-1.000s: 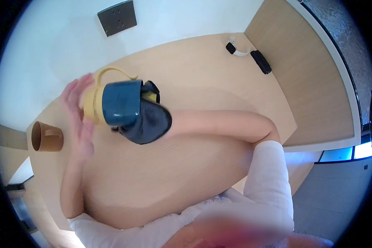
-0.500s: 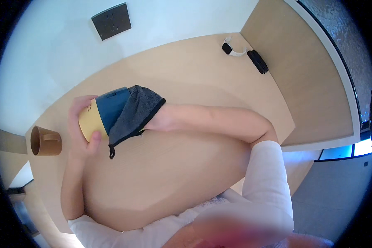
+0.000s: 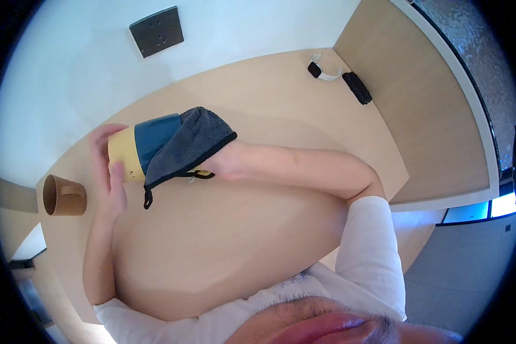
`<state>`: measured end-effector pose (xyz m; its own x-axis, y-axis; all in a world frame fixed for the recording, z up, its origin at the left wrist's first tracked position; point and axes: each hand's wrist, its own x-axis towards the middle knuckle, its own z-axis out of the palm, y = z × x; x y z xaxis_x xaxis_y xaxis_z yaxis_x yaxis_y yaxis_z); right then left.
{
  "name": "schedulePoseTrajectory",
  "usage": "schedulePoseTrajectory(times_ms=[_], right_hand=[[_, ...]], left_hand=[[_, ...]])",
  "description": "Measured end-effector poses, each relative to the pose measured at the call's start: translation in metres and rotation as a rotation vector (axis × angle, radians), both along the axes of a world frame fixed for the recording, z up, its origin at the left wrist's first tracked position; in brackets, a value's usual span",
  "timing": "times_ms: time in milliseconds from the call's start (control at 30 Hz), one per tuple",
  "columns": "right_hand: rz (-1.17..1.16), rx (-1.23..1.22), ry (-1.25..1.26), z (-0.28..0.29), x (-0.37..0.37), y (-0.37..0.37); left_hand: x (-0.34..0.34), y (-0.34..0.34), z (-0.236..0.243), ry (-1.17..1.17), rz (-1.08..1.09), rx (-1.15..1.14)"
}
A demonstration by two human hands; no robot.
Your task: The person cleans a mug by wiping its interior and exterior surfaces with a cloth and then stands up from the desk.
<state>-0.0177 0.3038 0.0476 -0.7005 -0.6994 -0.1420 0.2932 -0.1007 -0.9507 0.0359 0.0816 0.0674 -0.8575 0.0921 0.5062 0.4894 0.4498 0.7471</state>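
Since the frame half a second ago, the cup (image 3: 155, 140) has turned, bringing another stretch of wall uppermost. The left hand (image 3: 104, 178) grasps its yellow end; it lies sideways over the table (image 3: 258, 229), dark blue beyond. A grey cloth (image 3: 192, 140) drapes the far end. The right hand's (image 3: 229, 160) fingers are hidden underneath; I cannot tell their grip.

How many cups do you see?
2: a yellow-and-blue cup in the left hand, partly behind the grey cloth, and a brown cup on the left of the table.
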Motion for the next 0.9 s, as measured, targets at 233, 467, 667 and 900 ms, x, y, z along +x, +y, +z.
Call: schedulePoseTrajectory(times_ms=[233, 467, 667, 900], right_hand=[[0.164, -0.040, 0.032, 0.018, 0.002, 0.008], [0.323, 0.133, 0.301, 0.003, -0.007, 0.012], [0.407, 0.032, 0.678, -0.019, 0.000, 0.003], [0.464, -0.038, 0.830, -0.037, -0.001, 0.000]], left_hand=[[-0.004, -0.006, -0.022, 0.259, -0.100, -0.204], [-0.005, 0.002, -0.049, 0.205, -0.185, 0.025], [-0.007, -0.002, -0.071, 0.312, -0.237, 0.090], [-0.010, -0.007, -0.076, 0.344, -0.303, 0.088]])
